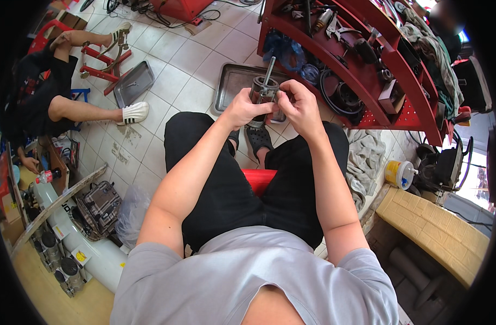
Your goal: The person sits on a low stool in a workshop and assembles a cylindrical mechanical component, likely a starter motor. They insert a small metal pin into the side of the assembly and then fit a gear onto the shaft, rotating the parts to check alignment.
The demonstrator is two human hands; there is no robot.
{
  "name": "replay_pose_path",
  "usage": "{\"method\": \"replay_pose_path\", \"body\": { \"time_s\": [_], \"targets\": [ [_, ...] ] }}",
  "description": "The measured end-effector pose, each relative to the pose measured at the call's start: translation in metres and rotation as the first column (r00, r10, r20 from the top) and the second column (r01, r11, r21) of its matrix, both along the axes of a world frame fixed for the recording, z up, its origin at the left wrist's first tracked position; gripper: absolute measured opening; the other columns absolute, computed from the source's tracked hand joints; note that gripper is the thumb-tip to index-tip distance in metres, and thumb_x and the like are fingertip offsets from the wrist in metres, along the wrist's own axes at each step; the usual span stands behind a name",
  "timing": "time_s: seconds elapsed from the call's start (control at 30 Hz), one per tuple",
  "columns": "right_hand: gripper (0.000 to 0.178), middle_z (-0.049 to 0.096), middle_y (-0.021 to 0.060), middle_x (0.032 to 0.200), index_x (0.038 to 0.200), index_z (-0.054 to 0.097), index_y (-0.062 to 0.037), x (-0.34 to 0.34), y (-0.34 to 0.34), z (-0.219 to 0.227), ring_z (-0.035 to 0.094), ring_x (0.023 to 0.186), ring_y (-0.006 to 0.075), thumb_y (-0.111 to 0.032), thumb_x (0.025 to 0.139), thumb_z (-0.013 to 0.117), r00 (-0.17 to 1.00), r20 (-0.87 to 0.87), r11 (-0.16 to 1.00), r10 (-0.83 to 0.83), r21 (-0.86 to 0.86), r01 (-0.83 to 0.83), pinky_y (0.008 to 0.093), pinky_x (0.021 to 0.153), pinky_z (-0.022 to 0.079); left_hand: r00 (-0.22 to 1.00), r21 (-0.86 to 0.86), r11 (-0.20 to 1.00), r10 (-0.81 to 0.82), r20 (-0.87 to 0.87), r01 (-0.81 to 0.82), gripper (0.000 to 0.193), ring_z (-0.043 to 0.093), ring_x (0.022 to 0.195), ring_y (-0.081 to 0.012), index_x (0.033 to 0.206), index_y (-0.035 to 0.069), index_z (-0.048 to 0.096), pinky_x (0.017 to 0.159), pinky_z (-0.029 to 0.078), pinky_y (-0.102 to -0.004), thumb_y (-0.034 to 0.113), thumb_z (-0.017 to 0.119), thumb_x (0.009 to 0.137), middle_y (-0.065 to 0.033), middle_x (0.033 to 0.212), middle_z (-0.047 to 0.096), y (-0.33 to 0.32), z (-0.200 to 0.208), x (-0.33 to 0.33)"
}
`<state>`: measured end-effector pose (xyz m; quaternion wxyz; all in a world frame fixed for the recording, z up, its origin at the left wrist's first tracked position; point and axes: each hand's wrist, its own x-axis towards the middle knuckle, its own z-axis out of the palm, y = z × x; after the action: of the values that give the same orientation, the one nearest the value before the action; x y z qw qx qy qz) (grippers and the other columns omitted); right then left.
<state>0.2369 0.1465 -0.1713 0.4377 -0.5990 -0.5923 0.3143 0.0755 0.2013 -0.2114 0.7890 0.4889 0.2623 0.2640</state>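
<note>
Between my knees I hold up a dark metal cylinder-shaped part (pixel 264 92) with a ring-like open top. A thin metal rod (pixel 270 70) stands up out of it, slightly tilted. My left hand (pixel 242 110) is closed round the near left side of the cylinder, thumb across its front. My right hand (pixel 302 107) is at the cylinder's right edge, thumb and fingertips pinched together. What those fingertips hold, if anything, is too small to tell. Behind and below the part, a metal tray (pixel 222 89) lies on the floor, partly hidden by my hands.
A red tool cart (pixel 362 76) with tools and parts stands at the right. Grey cloth (pixel 364 162) and a yellow-white bucket (pixel 398 174) lie beyond my right knee. At left, another person (pixel 28 97) sits near a second tray (pixel 134 84). A white tank (pixel 85 238) is at lower left.
</note>
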Motion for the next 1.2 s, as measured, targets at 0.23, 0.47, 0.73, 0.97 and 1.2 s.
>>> {"method": "replay_pose_path", "body": {
  "time_s": [0.23, 0.47, 0.73, 0.97, 1.2],
  "targets": [
    [0.017, 0.058, 0.0149, 0.078, 0.09, 0.058, 0.0032, -0.004, 0.0, 0.004, 0.059, 0.068, 0.025, -0.012, 0.082, 0.06, 0.996, 0.084, 0.995, -0.023, 0.101, 0.014, 0.0322, 0.064, 0.048, 1.0, -0.035, 0.999, -0.006, 0.0, 0.006, 0.016, 0.06, 0.06, -0.0132, 0.087, 0.002, 0.065, 0.057, 0.049, -0.0275, 0.016, 0.071, 0.081, -0.004, 0.072, 0.062, 0.0, 0.003, -0.001],
    [0.016, 0.059, 0.0151, 0.079, 0.089, 0.057, 0.0031, -0.006, 0.002, 0.005, 0.058, 0.069, 0.0247, -0.011, 0.082, 0.058, 0.999, 0.052, 0.998, -0.017, 0.065, 0.014, 0.0317, 0.064, 0.047, 0.999, -0.064, 0.998, -0.018, -0.039, 0.016, 0.018, 0.06, 0.059, -0.0142, 0.089, 0.003, 0.063, 0.057, 0.049, -0.028, 0.016, 0.071, 0.081, -0.004, 0.071, 0.061, 0.001, 0.002, -0.005],
    [0.019, 0.053, 0.0041, 0.074, 0.084, 0.054, 0.0009, -0.005, 0.002, -0.012, 0.049, 0.07, 0.0097, -0.015, 0.089, 0.045, 0.911, -0.411, 0.988, 0.004, -0.142, -0.068, 0.0271, 0.065, 0.043, 0.984, 0.157, 0.985, 0.097, -0.149, -0.074, 0.012, 0.061, 0.062, -0.0126, 0.086, 0.0, 0.065, 0.058, 0.049, -0.0269, 0.008, 0.07, 0.078, -0.0053, 0.074, 0.064, -0.006, 0.01, 0.001],
    [0.017, 0.053, 0.0075, 0.074, 0.086, 0.051, 0.0012, -0.006, 0.0, -0.011, 0.051, 0.07, 0.0133, -0.016, 0.09, 0.048, 0.946, -0.325, 0.991, 0.011, -0.12, -0.053, 0.0291, 0.065, 0.043, 0.994, 0.074, 0.996, 0.056, -0.094, -0.05, 0.014, 0.06, 0.061, -0.0134, 0.088, 0.001, 0.064, 0.057, 0.048, -0.0274, 0.011, 0.07, 0.08, -0.0046, 0.073, 0.063, -0.005, 0.006, 0.001],
    [0.016, 0.054, 0.015, 0.079, 0.089, 0.051, 0.0027, -0.007, 0.0, -0.007, 0.054, 0.071, 0.0227, -0.013, 0.087, 0.053, 1.0, -0.028, 0.998, -0.013, -0.055, 0.012, 0.033, 0.067, 0.045, 0.991, -0.192, 0.978, -0.095, -0.093, 0.076, 0.019, 0.059, 0.06, -0.0145, 0.09, 0.004, 0.061, 0.056, 0.05, -0.0286, 0.017, 0.07, 0.081, -0.0042, 0.071, 0.059, 0.003, 0.008, -0.009]
  ]
}}
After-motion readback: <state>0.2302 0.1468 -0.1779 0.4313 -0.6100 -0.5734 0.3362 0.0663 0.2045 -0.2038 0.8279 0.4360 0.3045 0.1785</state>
